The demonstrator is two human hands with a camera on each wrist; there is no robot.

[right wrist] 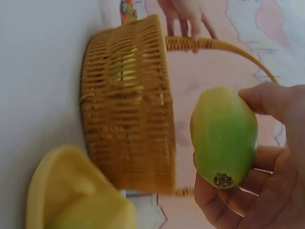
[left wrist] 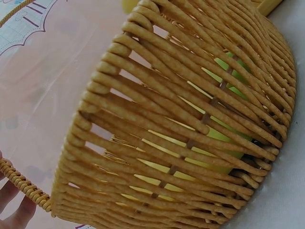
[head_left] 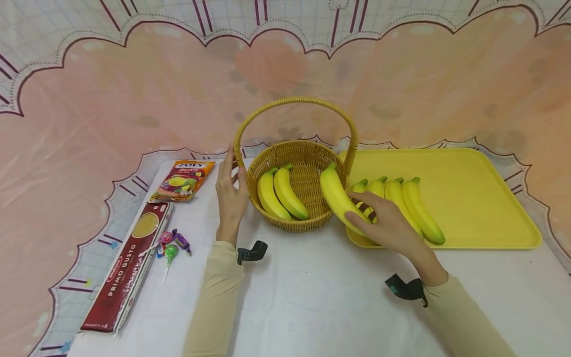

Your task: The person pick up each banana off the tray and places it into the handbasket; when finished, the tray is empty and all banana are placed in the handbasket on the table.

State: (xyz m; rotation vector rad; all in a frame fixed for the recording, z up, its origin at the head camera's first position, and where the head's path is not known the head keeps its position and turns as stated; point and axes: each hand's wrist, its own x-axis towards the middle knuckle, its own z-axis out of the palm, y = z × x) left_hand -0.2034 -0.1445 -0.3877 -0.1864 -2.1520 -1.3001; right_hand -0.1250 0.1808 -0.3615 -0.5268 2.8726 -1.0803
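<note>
My left hand holds the left foot of the handle on a round wicker basket, thumb on the near side. In the left wrist view, its fingertips show beside the handle. Two bananas lie inside the basket, on its left. My right hand grips a banana between thumb and fingers, its stem end over the basket's right rim. The right wrist view shows the held banana's greenish dark-tipped end, above the basket's wall.
Several more bananas lie side by side on a yellow tray, right of the basket. To the left are an orange candy bag, a red spaghetti pack, lollipops and a purple wrapped candy. A patterned cloth hangs behind.
</note>
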